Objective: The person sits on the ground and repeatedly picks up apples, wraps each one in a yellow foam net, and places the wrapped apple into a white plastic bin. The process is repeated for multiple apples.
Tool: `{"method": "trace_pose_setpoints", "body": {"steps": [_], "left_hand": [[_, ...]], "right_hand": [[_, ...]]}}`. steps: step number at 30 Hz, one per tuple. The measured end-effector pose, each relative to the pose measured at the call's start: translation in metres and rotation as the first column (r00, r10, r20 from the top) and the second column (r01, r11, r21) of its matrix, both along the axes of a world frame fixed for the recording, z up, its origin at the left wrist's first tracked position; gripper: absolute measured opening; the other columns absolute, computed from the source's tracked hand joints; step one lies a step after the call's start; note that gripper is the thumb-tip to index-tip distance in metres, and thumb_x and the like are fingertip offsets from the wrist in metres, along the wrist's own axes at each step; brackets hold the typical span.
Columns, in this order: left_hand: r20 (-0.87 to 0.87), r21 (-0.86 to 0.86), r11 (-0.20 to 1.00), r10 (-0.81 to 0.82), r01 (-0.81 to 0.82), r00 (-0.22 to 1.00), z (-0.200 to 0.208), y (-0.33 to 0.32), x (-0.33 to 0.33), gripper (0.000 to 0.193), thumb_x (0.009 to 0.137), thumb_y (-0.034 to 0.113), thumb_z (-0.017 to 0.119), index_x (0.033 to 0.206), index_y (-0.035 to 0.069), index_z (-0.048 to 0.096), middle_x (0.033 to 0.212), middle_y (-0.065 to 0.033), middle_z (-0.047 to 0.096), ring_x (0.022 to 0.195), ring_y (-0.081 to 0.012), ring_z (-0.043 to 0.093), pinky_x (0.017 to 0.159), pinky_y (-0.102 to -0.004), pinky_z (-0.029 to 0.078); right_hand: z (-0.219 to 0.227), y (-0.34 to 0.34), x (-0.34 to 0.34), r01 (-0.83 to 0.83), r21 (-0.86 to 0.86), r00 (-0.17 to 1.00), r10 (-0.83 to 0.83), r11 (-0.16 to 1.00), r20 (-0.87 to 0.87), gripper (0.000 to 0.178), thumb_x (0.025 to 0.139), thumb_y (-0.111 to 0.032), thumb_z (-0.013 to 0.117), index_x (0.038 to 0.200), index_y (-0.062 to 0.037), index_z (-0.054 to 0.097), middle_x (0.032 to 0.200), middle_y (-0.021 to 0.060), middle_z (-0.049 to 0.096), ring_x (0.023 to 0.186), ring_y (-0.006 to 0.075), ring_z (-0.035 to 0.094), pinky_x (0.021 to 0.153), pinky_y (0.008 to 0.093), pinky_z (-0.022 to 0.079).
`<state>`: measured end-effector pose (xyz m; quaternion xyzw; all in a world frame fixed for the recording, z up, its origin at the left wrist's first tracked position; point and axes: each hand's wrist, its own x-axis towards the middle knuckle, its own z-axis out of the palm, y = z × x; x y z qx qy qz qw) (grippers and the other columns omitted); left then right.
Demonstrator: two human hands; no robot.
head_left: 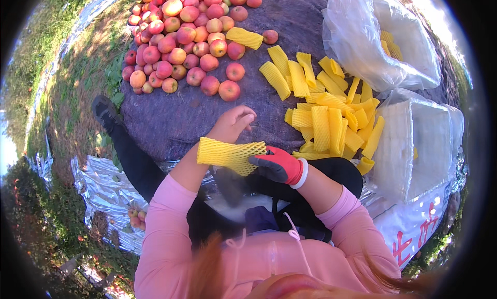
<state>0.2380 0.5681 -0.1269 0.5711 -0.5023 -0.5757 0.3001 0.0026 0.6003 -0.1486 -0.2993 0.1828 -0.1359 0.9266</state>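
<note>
My right hand [279,165], in a red and grey glove, is closed on one end of a yellow foam fruit net [222,153]. Stretched sideways, the net crosses over my left wrist; whether it goes around the wrist I cannot tell. Beyond it, my bare left hand [232,125] is loosely bent with thumb and fingers a little apart, and nothing shows in it. Below the net is a dark, blurred shape [231,187] I cannot make out. Many more yellow foam nets [331,125] lie in a loose pile to the right of my hands.
Red and yellow apples [186,37] are heaped on a dark cloth [176,120] at the far left. A single foam net [245,38] lies beside them. Two plastic-lined containers [414,50] [391,154] stand at the right. Silver foil [103,195] covers ground at the left.
</note>
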Motion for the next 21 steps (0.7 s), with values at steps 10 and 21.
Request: {"method": "trace_pose_setpoints", "body": {"steps": [10, 21], "left_hand": [[0.853, -0.520, 0.701, 0.389, 0.488, 0.349, -0.056, -0.210, 0.008, 0.044, 0.095, 0.013, 0.066, 0.138, 0.014, 0.066, 0.153, -0.0117, 0.056, 0.144, -0.0316, 0.051, 0.114, -0.0513, 0.041], [0.635, -0.587, 0.773, 0.255, 0.241, 0.730, -0.036, -0.147, 0.027, 0.041, 0.084, 0.010, 0.079, 0.124, 0.011, 0.068, 0.140, -0.0153, 0.064, 0.131, -0.0379, 0.061, 0.110, -0.0486, 0.051]], "right_hand": [[-0.036, -0.041, -0.009, 0.098, -0.033, 0.991, -0.101, 0.995, -0.093, 0.035, 0.113, -0.011, 0.055, 0.143, 0.0029, 0.063, 0.142, 0.0108, 0.067, 0.128, 0.0157, 0.063, 0.111, 0.0324, 0.048], [0.013, -0.052, -0.034, -0.179, -0.403, 0.961, 0.247, 0.898, 0.124, 0.037, 0.104, -0.007, 0.066, 0.141, -0.0019, 0.066, 0.141, 0.0186, 0.066, 0.127, 0.0302, 0.064, 0.109, 0.0392, 0.050]]}}
